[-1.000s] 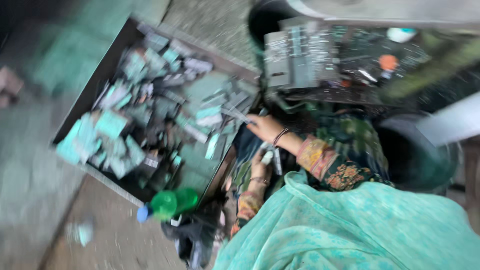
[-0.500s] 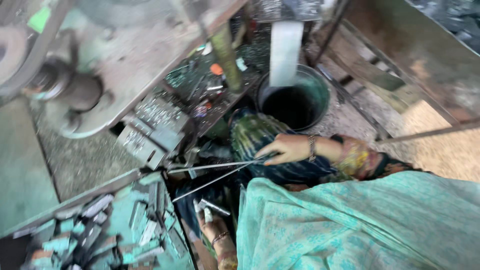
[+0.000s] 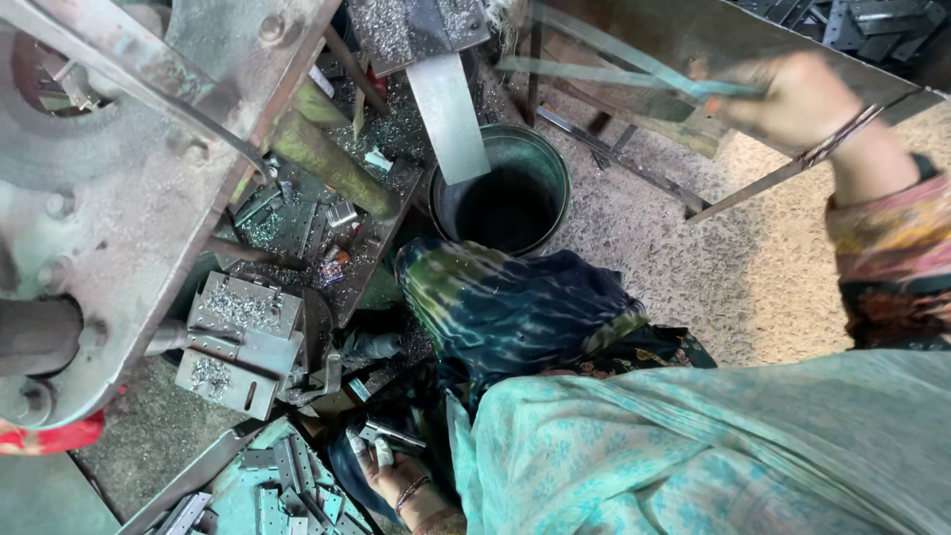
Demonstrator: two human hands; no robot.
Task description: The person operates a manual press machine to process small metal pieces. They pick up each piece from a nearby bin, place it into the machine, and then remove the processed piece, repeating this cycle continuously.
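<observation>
A head camera looks steeply down at a seated person. Nearest, filling the lower right of the frame, is the person's teal patterned garment (image 3: 713, 446), which hides the torso and most of both arms. Just above it, at centre, a dark blue-and-green cloth (image 3: 515, 307) covers the knees.

At the bottom, left of centre, the left hand (image 3: 391, 471) rests low with a bangle at the wrist. Its fingers curl loosely around small pale metal pieces (image 3: 381, 446); how many there are is hard to make out, and the palm is hidden. Just beside it, in the lower left corner, lies a heap of flat teal-grey metal plates (image 3: 267, 490), cut off by the frame edge.

Farther up on the left stands a grey press machine (image 3: 119, 198), only partly in view. Its block-shaped die (image 3: 238, 342) is dusted with bright metal shavings. Small scraps litter the tray (image 3: 307, 223) beside it.

At upper centre a round dark metal bucket (image 3: 510, 193) sits on the gritty floor (image 3: 753, 267), with a flat metal chute (image 3: 451, 114) slanting over its rim. Its inside is too dark to see into.

Farthest, at upper right, the right hand (image 3: 797, 99) is raised, bangles on its wrist. Its fingers are closed around long thin metal strips (image 3: 614, 69) that stretch left across the top of the frame. The strips are motion-blurred, so their number and far ends cannot be told. Behind the hand is a slanted metal frame (image 3: 753, 188), and dark parts in the top right corner are cut off.
</observation>
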